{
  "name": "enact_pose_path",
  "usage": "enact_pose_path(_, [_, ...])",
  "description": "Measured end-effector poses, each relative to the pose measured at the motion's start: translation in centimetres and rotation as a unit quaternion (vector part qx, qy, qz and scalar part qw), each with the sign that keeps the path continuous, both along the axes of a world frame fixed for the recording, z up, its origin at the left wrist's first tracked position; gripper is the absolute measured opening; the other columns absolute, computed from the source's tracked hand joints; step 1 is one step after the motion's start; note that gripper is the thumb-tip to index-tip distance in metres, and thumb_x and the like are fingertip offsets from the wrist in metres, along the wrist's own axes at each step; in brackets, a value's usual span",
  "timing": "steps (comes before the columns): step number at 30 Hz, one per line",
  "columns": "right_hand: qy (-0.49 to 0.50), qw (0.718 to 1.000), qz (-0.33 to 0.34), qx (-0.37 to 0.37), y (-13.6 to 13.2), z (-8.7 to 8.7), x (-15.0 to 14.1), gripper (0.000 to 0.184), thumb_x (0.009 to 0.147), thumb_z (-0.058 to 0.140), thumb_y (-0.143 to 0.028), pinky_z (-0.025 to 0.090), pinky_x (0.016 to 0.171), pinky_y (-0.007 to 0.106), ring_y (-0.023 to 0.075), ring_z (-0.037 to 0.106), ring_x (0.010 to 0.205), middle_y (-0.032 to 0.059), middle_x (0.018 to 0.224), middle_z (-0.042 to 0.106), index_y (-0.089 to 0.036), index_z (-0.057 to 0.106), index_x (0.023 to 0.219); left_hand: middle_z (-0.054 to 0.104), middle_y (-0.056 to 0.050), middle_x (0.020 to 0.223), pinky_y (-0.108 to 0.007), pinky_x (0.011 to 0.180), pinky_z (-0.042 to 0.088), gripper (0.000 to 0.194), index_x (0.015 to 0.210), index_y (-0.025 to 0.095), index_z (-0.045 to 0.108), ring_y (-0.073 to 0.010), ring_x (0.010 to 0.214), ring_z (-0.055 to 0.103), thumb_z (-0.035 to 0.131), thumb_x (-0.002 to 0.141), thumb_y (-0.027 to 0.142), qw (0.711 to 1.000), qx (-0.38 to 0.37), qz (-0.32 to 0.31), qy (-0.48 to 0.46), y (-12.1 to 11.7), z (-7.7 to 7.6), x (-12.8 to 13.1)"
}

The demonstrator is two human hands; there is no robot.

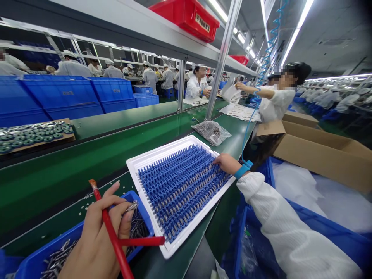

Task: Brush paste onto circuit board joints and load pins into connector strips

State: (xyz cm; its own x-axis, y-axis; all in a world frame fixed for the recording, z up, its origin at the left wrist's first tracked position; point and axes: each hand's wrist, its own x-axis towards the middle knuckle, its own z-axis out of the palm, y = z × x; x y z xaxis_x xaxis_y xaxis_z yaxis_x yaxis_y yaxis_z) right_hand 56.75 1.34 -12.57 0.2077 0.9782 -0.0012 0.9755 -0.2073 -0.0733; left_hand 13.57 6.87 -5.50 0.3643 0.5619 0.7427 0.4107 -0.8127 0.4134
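Observation:
My left hand is closed, with a few small ribbed metal pieces pinched between thumb and fingers. Held across the same hand is a red stick with a brownish, brush-like tip; a second red length juts out to the right. Beneath that hand stands a blue bin of loose, dark, screw-like metal parts. My right hand reaches to the right side of a white foam tray, fingertips together at its rows of blue plastic parts. Greyish pieces sit in the nearer rows. Whatever those fingertips hold is hidden.
A clear bag of small parts lies behind the tray on the green bench. A blue coiled cord runs to my right wristband. Cartons and blue crates stand right. Co-workers sit across and beyond; a shelf post rises ahead.

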Motion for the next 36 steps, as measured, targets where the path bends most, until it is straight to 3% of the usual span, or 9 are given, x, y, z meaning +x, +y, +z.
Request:
enact_pose_path(5, [0.043,0.994,0.015,0.098,-0.7,1.2,-1.0,0.013,0.107,0.065,-0.016,0.049,0.093,0.038,0.0219,0.055,0.093,0.0069,0.095,0.054,-0.009,0.063,0.097,0.053,-0.006,0.094,-0.051,0.095,0.054,0.013,0.083,0.023,0.052,-0.0342,0.125,0.053,0.042,0.091,0.022,1.0,0.017,0.002,-0.001,0.3,-0.5,0.3])
enact_pose_path(8, [0.103,0.969,0.065,0.217,-1.6,3.4,-5.1,0.008,0.107,0.062,-0.017,0.046,0.093,0.041,0.024,0.054,0.095,0.0074,0.095,0.055,-0.009,0.063,0.103,0.051,-0.006,0.102,-0.047,0.092,0.058,0.014,0.089,0.022,0.053,-0.0336,0.128,0.051,0.04,0.094,0.021,0.999,0.021,-0.009,0.046,-0.5,0.0,-0.1])
enact_pose_path(13, [0.266,0.867,0.264,0.328,-3.0,8.2,-17.7,0.034,0.115,0.047,-0.045,0.048,0.086,0.031,0.0206,0.055,0.097,0.0039,0.104,0.058,-0.016,0.065,0.112,0.047,-0.007,0.11,-0.029,0.083,0.062,0.012,0.097,0.022,0.05,-0.029,0.133,0.047,0.038,0.098,0.023,0.992,0.021,-0.041,0.114,-1.8,0.8,-0.5])
enact_pose_path(16, [0.342,0.808,0.3,0.375,-2.9,9.7,-23.7,0.043,0.115,0.049,-0.053,0.047,0.082,0.029,0.0186,0.057,0.092,0.0034,0.099,0.059,-0.014,0.064,0.106,0.045,-0.006,0.111,-0.031,0.088,0.061,0.012,0.1,0.022,0.048,-0.0289,0.135,0.044,0.036,0.099,0.023,0.991,0.01,-0.05,0.124,-2.2,0.8,-0.5])
enact_pose_path(18, [0.384,0.779,0.3,0.395,-2.5,9.9,-26.0,0.042,0.114,0.052,-0.051,0.046,0.078,0.027,0.0172,0.057,0.088,0.0027,0.095,0.059,-0.013,0.064,0.099,0.044,-0.006,0.11,-0.033,0.092,0.059,0.013,0.102,0.022,0.048,-0.0289,0.136,0.043,0.035,0.1,0.024,0.99,0.002,-0.052,0.128,-2.5,0.9,-0.6])
enact_pose_path(22, [0.451,0.753,0.261,0.402,-2.2,8.9,-27.8,0.018,0.105,0.057,-0.025,0.044,0.07,0.021,0.0127,0.057,0.077,-0.0008,0.086,0.058,-0.014,0.062,0.091,0.045,-0.005,0.109,-0.036,0.098,0.056,0.014,0.102,0.023,0.047,-0.0279,0.135,0.044,0.034,0.1,0.024,0.991,0.002,-0.057,0.123,-2.9,1.2,-0.7])
enact_pose_path(25, [0.478,0.744,0.231,0.406,-2.3,8.3,-28.5,0.006,0.092,0.055,-0.018,0.044,0.07,0.021,0.0127,0.056,0.076,-0.0015,0.085,0.057,-0.014,0.059,0.089,0.045,-0.005,0.109,-0.034,0.093,0.058,0.012,0.102,0.024,0.047,-0.0266,0.133,0.047,0.036,0.099,0.023,0.989,-0.002,-0.053,0.137,-3.0,1.3,-0.8])
enact_pose_path(32, [0.437,0.734,0.2,0.481,-2.1,7.9,-30.2,0.008,0.089,0.049,-0.014,0.042,0.071,0.024,0.015,0.053,0.077,-0.0016,0.084,0.055,-0.015,0.055,0.083,0.045,-0.006,0.107,-0.035,0.095,0.057,0.012,0.099,0.023,0.049,-0.0252,0.132,0.048,0.037,0.098,0.022,0.993,0.025,-0.041,0.103,-2.6,0.6,-0.4])
enact_pose_path(36, [0.399,0.726,0.202,0.522,-2.2,7.8,-30.8,0.011,0.092,0.047,-0.009,0.044,0.073,0.029,0.0181,0.054,0.079,0.0014,0.089,0.056,-0.015,0.055,0.087,0.046,-0.005,0.11,-0.038,0.09,0.058,0.017,0.099,0.023,0.052,-0.0244,0.118,0.059,0.036,0.099,0.029,0.997,-0.008,-0.013,0.071,-2.9,0.4,0.0])
